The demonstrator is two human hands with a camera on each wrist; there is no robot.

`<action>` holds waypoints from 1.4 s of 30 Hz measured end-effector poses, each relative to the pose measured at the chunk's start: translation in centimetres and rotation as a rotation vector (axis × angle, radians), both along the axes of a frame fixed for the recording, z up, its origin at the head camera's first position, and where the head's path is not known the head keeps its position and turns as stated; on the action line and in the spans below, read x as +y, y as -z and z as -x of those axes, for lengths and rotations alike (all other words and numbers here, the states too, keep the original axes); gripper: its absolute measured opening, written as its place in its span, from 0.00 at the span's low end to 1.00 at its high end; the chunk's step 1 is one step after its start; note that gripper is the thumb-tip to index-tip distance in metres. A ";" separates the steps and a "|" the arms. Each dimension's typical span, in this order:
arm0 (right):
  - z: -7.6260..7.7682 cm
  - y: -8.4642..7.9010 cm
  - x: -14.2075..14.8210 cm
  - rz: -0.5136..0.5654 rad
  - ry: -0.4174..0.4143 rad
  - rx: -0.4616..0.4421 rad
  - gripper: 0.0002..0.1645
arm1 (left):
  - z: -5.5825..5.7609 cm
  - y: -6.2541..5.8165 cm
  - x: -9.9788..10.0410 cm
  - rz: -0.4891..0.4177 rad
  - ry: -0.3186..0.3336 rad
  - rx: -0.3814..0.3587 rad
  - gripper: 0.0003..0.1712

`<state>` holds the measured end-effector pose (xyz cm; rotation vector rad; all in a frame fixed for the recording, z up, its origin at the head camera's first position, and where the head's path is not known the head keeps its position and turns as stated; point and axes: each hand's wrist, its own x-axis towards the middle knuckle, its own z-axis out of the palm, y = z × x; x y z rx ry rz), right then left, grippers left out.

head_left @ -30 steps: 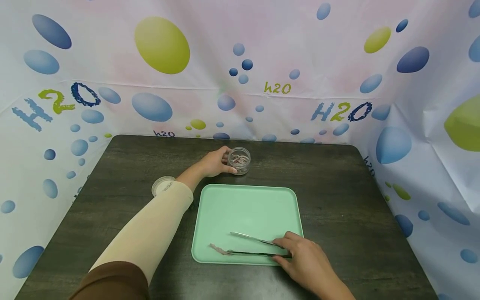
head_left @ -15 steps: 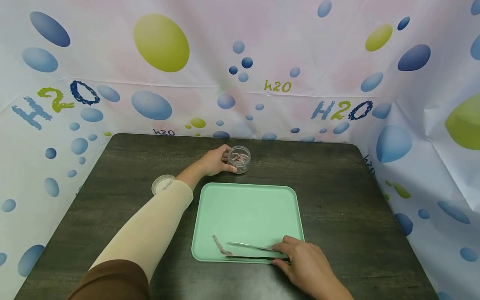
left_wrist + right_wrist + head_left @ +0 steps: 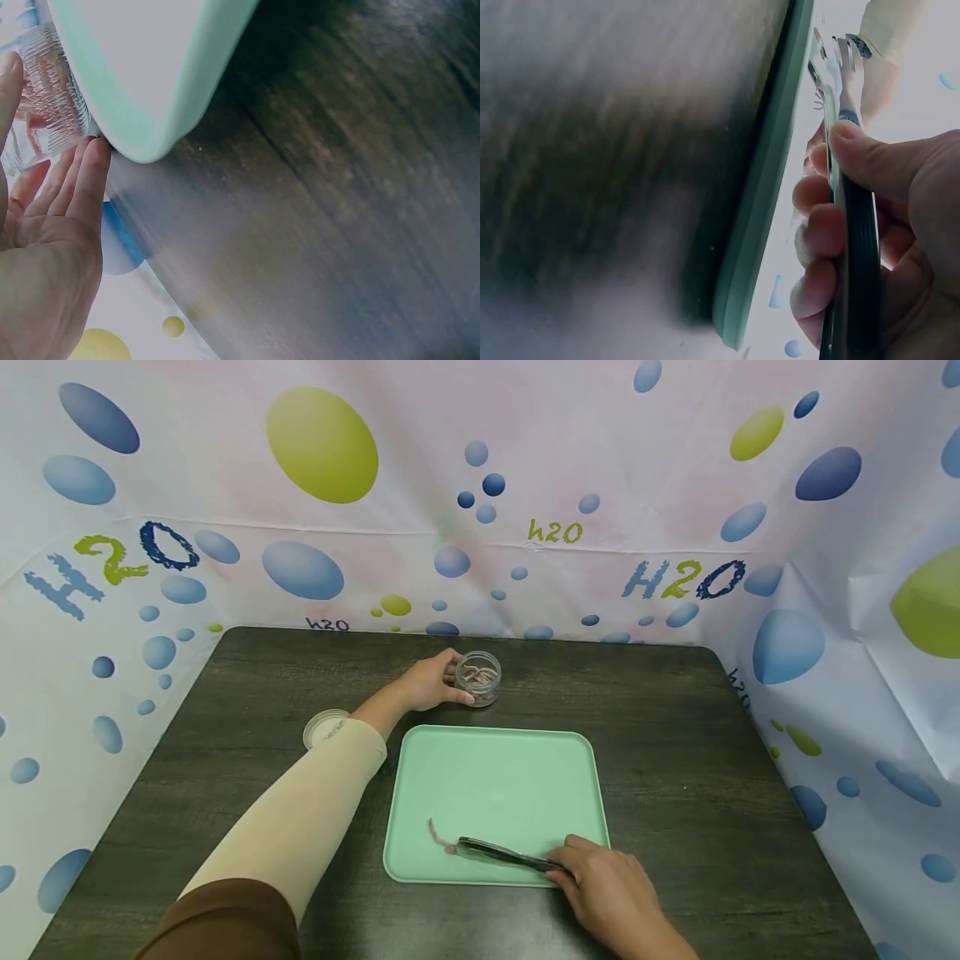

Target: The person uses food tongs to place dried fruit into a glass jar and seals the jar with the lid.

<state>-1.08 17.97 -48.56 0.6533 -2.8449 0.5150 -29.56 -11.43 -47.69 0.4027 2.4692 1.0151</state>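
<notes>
My right hand (image 3: 607,889) holds black-handled metal tongs (image 3: 495,852) low over the mint-green tray (image 3: 592,777). Thumb and fingers press the handles together; in the right wrist view one tip of the tongs (image 3: 851,71) has fork-like tines. A thin, pinkish, worm-like strip (image 3: 437,835) extends left from the closed tips, which meet its near end. Beyond the tray, my left hand (image 3: 431,682) holds a small clear jar (image 3: 487,693) upright, thumb in front and fingers behind. Several similar pinkish strips lie in the jar (image 3: 49,82), which has no lid on.
A round lid (image 3: 322,725) lies on the dark wooden table (image 3: 697,793), partly hidden by my left forearm (image 3: 292,810). A bubble-printed sheet (image 3: 450,443) hangs behind the table and along its sides.
The tongs were spread and are now squeezed together at the strip's end. The strip has shifted slightly up the tray. My left hand and the jar have stayed in place.
</notes>
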 end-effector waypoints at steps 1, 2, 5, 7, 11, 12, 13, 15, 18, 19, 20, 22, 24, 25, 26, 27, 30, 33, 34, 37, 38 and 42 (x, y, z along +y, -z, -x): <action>-0.1 0.1 0.0 -0.002 0.003 -0.004 0.11 | 0.0 0.0 0.0 0.000 0.000 -0.003 0.49; -0.1 0.1 -0.1 -0.002 0.005 -0.009 0.11 | 0.0 0.1 0.0 0.001 0.000 -0.005 0.49; -0.2 0.2 -0.1 0.001 0.013 -0.022 0.11 | 0.0 0.3 -0.1 0.002 0.000 -0.010 0.49; -0.2 0.1 -0.2 0.010 0.025 -0.039 0.11 | 0.0 0.3 0.0 -0.002 -0.001 -0.010 0.48; 0.0 -0.3 -0.2 0.044 0.085 -0.130 0.10 | 0.0 0.1 0.0 0.003 -0.004 0.002 0.48; 0.1 -0.5 -0.2 0.056 0.107 -0.162 0.10 | 0.0 0.1 0.0 0.005 -0.004 0.003 0.48; 0.2 -0.6 -0.2 0.065 0.132 -0.194 0.09 | 0.0 0.1 0.0 0.005 -0.005 0.004 0.48; 0.5 -1.0 -0.3 0.076 0.179 -0.249 0.09 | 0.0 0.1 -0.1 0.009 -0.001 0.007 0.48; 1.1 -1.4 -0.2 0.087 0.239 -0.303 0.07 | 0.0 0.1 -0.1 0.011 0.005 0.013 0.48; 1.3 -1.5 -0.1 0.089 0.254 -0.310 0.07 | 0.0 0.1 -0.1 0.011 0.007 0.015 0.48; 1.5 -1.5 0.0 0.093 0.268 -0.313 0.06 | 0.0 0.1 -0.2 0.012 0.009 0.017 0.48; 1.9 -1.6 0.2 0.108 0.290 -0.312 0.05 | 0.0 0.1 -0.2 0.011 0.008 0.017 0.48; 2.2 -1.8 0.5 0.126 0.308 -0.309 0.04 | 0.0 0.2 -0.2 0.008 0.007 0.015 0.48; 2.5 -1.9 0.6 0.135 0.319 -0.313 0.03 | 0.0 0.2 -0.2 0.008 0.006 0.016 0.48; 2.7 -2.1 0.7 0.144 0.329 -0.324 0.03 | 0.0 0.2 -0.2 0.009 0.007 0.017 0.48; 2.9 -2.3 0.8 0.151 0.342 -0.336 0.02 | 0.0 0.3 -0.2 0.009 0.007 0.019 0.48; 3.8 -2.9 1.1 0.158 0.368 -0.363 0.04 | 0.0 0.3 -0.2 0.009 0.004 0.022 0.47; 4.9 -3.5 1.2 0.153 0.374 -0.355 0.08 | 0.0 0.3 -0.2 0.005 0.001 0.024 0.46; 5.3 -3.7 1.2 0.151 0.372 -0.346 0.09 | 0.0 0.4 -0.3 0.005 0.000 0.024 0.46; 6.5 -4.2 1.2 0.158 0.373 -0.323 0.10 | 0.0 0.4 -0.3 0.001 0.000 0.022 0.46; 6.9 -4.4 1.2 0.158 0.372 -0.314 0.11 | 0.0 0.4 -0.3 0.000 -0.001 0.020 0.46; 8.4 -4.8 1.0 0.155 0.359 -0.280 0.13 | 0.0 0.5 -0.3 -0.003 0.000 0.017 0.46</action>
